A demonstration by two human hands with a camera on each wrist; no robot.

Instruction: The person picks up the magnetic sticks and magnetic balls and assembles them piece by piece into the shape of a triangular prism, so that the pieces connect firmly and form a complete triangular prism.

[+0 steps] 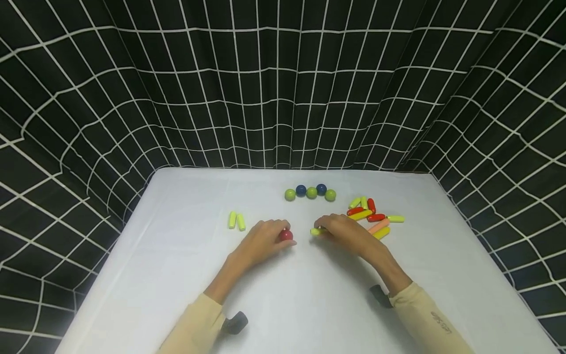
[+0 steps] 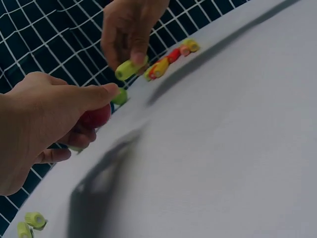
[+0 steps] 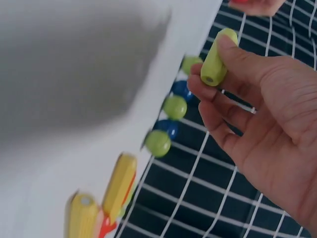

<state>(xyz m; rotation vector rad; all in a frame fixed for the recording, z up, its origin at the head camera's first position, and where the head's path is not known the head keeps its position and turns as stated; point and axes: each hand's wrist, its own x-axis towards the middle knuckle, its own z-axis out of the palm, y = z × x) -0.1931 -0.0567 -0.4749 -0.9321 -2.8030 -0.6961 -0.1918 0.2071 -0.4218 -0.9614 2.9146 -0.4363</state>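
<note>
My left hand (image 1: pixel 264 239) is near the middle of the white table, its fingers and thumb curled round a shiny red ball (image 1: pixel 286 235). The left wrist view shows that red ball (image 2: pixel 96 117) partly hidden behind the thumb. Across a short gap, my right hand (image 1: pixel 347 233) pinches a short light-green cylinder (image 3: pixel 215 59) between thumb and fingers. This cylinder has a small hole in its end face and is held above the tabletop. Two similar light-green cylinders (image 1: pixel 236 221) lie side by side to the left of my left hand.
Green and blue balls (image 1: pixel 311 192) form a zigzag row toward the table's back. Right of my right hand lies a loose pile of red, yellow, orange and light-green cylinders (image 1: pixel 376 217). A dark curtain with a white grid (image 1: pixel 283 98) encloses the table's back and sides.
</note>
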